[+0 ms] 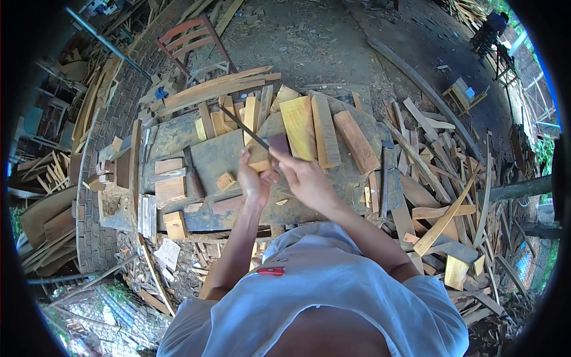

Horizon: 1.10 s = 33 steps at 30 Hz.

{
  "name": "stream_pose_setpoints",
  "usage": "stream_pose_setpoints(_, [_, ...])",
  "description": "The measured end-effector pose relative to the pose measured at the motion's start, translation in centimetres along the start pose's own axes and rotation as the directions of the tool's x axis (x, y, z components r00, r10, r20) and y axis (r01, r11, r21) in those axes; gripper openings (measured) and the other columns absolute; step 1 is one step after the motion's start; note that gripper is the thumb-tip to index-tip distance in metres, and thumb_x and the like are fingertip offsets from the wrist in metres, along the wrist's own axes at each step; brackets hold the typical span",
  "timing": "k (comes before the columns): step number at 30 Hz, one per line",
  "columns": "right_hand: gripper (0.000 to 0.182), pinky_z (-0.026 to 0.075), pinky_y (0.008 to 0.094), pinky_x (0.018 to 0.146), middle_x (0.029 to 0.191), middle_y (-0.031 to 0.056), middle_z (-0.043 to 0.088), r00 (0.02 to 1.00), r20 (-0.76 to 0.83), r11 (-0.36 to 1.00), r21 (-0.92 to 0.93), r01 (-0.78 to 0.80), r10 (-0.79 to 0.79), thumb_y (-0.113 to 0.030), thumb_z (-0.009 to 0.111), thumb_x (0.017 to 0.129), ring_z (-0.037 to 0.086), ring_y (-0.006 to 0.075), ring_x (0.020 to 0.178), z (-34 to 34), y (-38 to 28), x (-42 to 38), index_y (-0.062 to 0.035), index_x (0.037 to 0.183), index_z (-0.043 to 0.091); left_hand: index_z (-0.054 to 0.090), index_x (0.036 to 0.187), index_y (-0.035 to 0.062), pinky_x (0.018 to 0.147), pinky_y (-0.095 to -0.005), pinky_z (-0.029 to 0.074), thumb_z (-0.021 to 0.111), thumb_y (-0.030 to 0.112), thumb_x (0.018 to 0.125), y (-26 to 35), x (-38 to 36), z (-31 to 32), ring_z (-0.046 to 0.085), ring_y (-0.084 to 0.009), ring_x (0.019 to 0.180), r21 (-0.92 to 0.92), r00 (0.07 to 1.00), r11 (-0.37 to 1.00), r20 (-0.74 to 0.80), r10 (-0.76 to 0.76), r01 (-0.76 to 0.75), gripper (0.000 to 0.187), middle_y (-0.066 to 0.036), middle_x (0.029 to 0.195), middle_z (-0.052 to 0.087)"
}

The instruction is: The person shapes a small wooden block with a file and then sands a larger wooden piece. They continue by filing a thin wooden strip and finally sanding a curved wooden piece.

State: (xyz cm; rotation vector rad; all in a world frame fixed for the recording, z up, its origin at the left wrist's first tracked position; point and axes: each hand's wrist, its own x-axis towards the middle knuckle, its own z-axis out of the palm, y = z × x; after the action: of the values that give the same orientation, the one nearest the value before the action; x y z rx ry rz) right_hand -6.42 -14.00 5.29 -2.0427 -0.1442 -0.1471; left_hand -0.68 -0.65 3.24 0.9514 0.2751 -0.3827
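My left hand [256,183] is closed around a small wooden block [258,159] over the middle of the workbench. My right hand [306,183] grips a long, thin, dark file [242,126], whose far end points up and left. The file passes right at the top of the block, and its handle is hidden in my fingers. A flat purple-brown piece [278,143] shows just beyond my right knuckles. A little wood offcut [225,181] lies on the bench left of my left hand.
Thick wooden blocks [323,132] line the far side of the workbench [223,154]. A dark-handled tool [193,174] lies to the left, near a flat board [169,193]. Scrap wood [443,211] is heaped on the right. A wooden chair [193,44] stands beyond the bench.
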Motion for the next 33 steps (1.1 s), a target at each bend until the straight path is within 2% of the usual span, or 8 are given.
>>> stream_pose_setpoints(7, [0.043,0.052,0.0458,0.066,0.078,0.0224,0.064,0.987,-0.022,0.984,-0.079,0.160,-0.162,-0.008,0.052,0.090,0.065,0.0372,0.069,0.5,-0.7,-1.3,-0.0109,0.133,0.053,0.054,0.099,0.0079,0.046,-0.0280,0.038,0.033,0.036,0.096,0.4,1.5,-0.9,0.037,-0.0106,0.046,-0.148,0.979,0.988,-0.194,-0.067,0.039,0.035,-0.005,0.076,0.058])
stream_pose_setpoints(9, [0.043,0.052,0.0457,0.066,0.083,0.0228,0.065,0.992,0.079,0.995,-0.010,-0.101,0.101,-0.008,0.053,0.089,0.065,0.0374,0.069,-0.3,-0.2,0.0,-0.0096,0.132,0.054,0.053,0.100,0.0081,0.045,-0.0279,0.039,0.033,0.037,0.097,-0.2,1.0,-1.2,0.039,-0.0107,0.046,-0.105,0.996,0.994,-0.091,0.017,-0.026,0.035,-0.006,0.075,0.059])
stream_pose_setpoints(13, [0.043,0.052,0.0459,0.066,0.083,0.0230,0.065,0.995,-0.097,1.000,-0.013,0.013,-0.014,-0.008,0.054,0.088,0.066,0.0373,0.070,0.1,0.1,0.3,-0.0092,0.131,0.055,0.046,0.111,0.0114,0.044,-0.0342,0.045,0.029,0.037,0.099,-0.1,0.5,-0.4,0.051,-0.0164,0.050,-0.051,0.996,0.998,0.074,0.051,-0.048,0.033,-0.007,0.076,0.058])
stream_pose_setpoints(16, [0.041,0.052,0.0452,0.066,0.082,0.0221,0.065,0.991,-0.029,0.989,-0.067,0.132,-0.134,-0.008,0.052,0.089,0.065,0.0361,0.071,0.5,-0.6,-1.3,-0.0088,0.130,0.055,0.051,0.103,0.0093,0.042,-0.0286,0.037,0.032,0.038,0.098,0.0,1.0,-0.2,0.041,-0.0112,0.047,-0.100,0.974,0.995,-0.224,-0.036,0.014,0.034,-0.007,0.072,0.056])
stream_pose_setpoints(21, [0.043,0.052,0.0456,0.067,0.082,0.0224,0.064,0.999,-0.025,1.000,0.008,-0.019,0.020,-0.008,0.053,0.089,0.065,0.0377,0.071,0.1,-0.1,0.7,-0.0103,0.132,0.054,0.052,0.102,0.0092,0.046,-0.0307,0.044,0.034,0.040,0.096,-0.2,0.8,-0.9,0.050,-0.0142,0.050,-0.061,0.997,0.998,0.076,0.014,-0.009,0.036,-0.007,0.078,0.062])
stream_pose_setpoints(23, [0.044,0.052,0.0450,0.066,0.081,0.0206,0.065,0.998,-0.013,0.998,-0.021,0.064,-0.064,-0.008,0.053,0.089,0.065,0.0369,0.071,0.6,-0.5,-0.9,-0.0100,0.133,0.053,0.052,0.101,0.0093,0.044,-0.0296,0.039,0.034,0.037,0.097,0.1,0.6,-0.2,0.043,-0.0115,0.048,-0.055,0.979,0.998,-0.202,0.011,-0.022,0.034,-0.005,0.074,0.058])
stream_pose_setpoints(28, [0.048,0.054,0.0432,0.064,0.079,0.0220,0.065,1.000,0.015,1.000,-0.025,0.000,0.001,-0.008,0.053,0.089,0.067,0.0337,0.069,-0.4,-0.3,0.6,-0.0101,0.136,0.049,0.046,0.111,0.0143,0.041,-0.0290,0.045,0.029,0.034,0.099,-0.5,0.7,-1.4,0.054,-0.0165,0.058,-0.063,0.999,0.998,0.043,0.003,-0.001,0.029,-0.007,0.083,0.058])
stream_pose_setpoints(33, [0.049,0.054,0.0439,0.064,0.080,0.0211,0.065,0.996,0.039,0.991,-0.098,0.087,-0.083,-0.007,0.054,0.088,0.067,0.0342,0.069,0.4,-0.5,-0.8,-0.0102,0.136,0.048,0.045,0.113,0.0140,0.041,-0.0309,0.045,0.029,0.032,0.098,-0.3,1.3,-1.9,0.054,-0.0177,0.059,-0.077,0.989,0.997,-0.145,-0.025,0.014,0.028,-0.007,0.083,0.058])
